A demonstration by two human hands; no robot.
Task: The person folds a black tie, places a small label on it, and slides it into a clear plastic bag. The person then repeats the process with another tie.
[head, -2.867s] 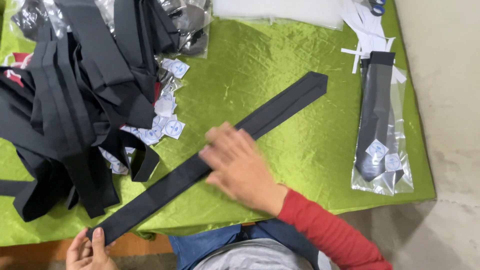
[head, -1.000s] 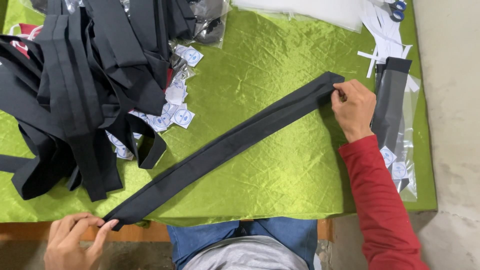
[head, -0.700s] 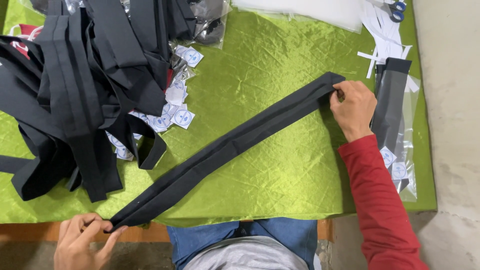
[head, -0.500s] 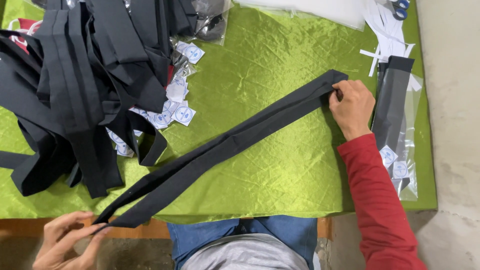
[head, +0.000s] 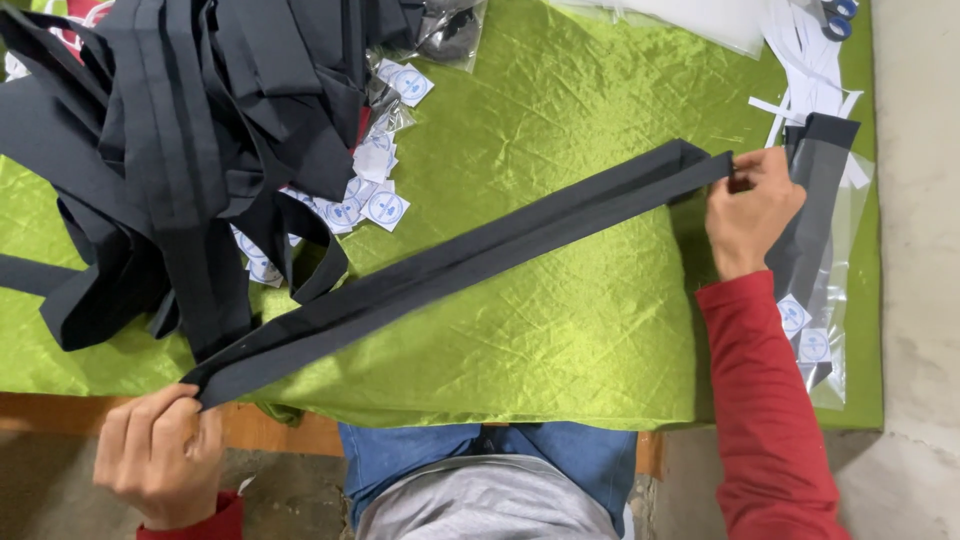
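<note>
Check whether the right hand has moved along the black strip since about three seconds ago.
Yes. The right hand went from the middle of the black strip to its far end, beside the clear bag.

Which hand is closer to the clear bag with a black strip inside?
Right. The right hand is touching the clear bag; the left hand is far across the table, off its front edge.

A pile of dark straps [head: 180, 150] is lying on the green cloth [head: 560, 330] covering the desk, small white packets [head: 375, 200] sitting beside it.
</note>
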